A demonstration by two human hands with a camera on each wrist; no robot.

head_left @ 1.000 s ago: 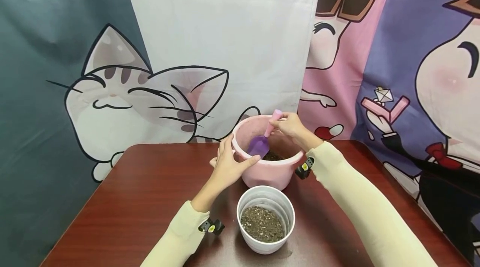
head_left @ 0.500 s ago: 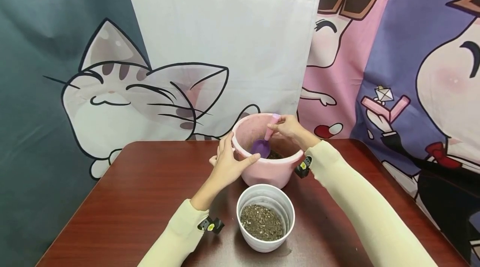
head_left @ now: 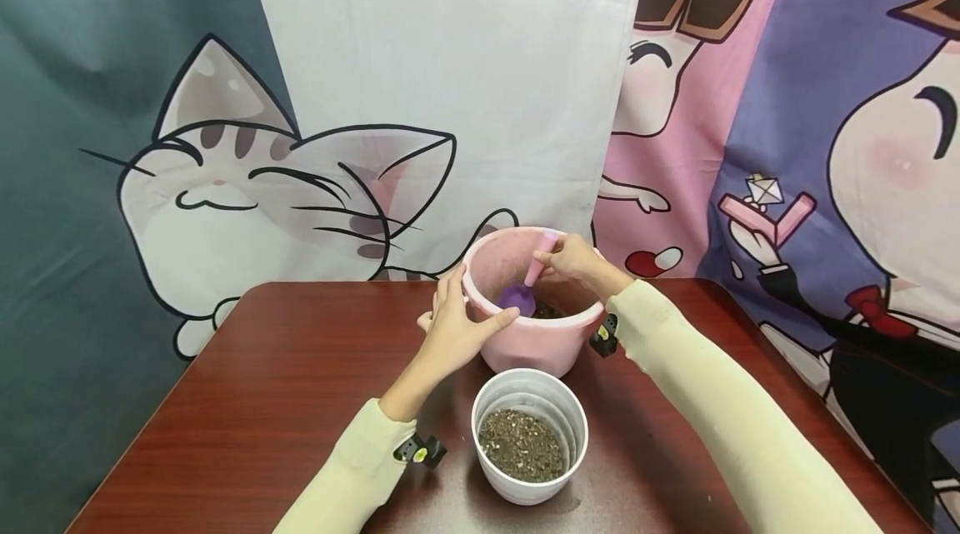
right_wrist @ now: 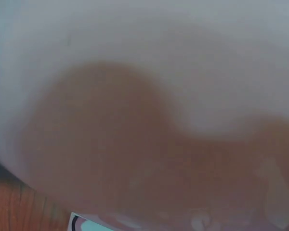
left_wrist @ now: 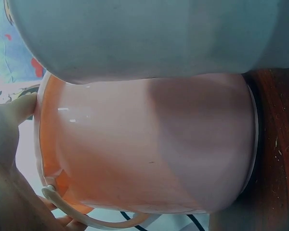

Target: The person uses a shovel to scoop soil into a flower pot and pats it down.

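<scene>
A pink bucket [head_left: 536,348] with dark soil [head_left: 546,311] in its bottom stands at the far side of the table. My left hand [head_left: 454,332] grips its left rim, thumb along the near edge and fingers round the outside. In the left wrist view the bucket's pale handle [left_wrist: 82,215] hangs by those fingers. My right hand [head_left: 573,259] reaches over the right rim and holds a small trowel by its pink handle [head_left: 537,266]. The trowel's purple blade [head_left: 517,299] points down inside the bucket, its tip hidden by the near rim. The right wrist view shows mostly the blurred bucket wall [right_wrist: 221,62].
Right in front of the bucket, a white flowerpot [head_left: 529,492] stands upright, partly filled with brown soil [head_left: 521,444]. Both are on a reddish-brown wooden table [head_left: 322,367]. A printed cloth backdrop [head_left: 450,42] hangs just behind the table's far edge.
My right hand has lowered the trowel deeper into the bucket, its blade turning and dropping toward the soil. The left hand keeps its grip on the rim; bucket and flowerpot stay put.
</scene>
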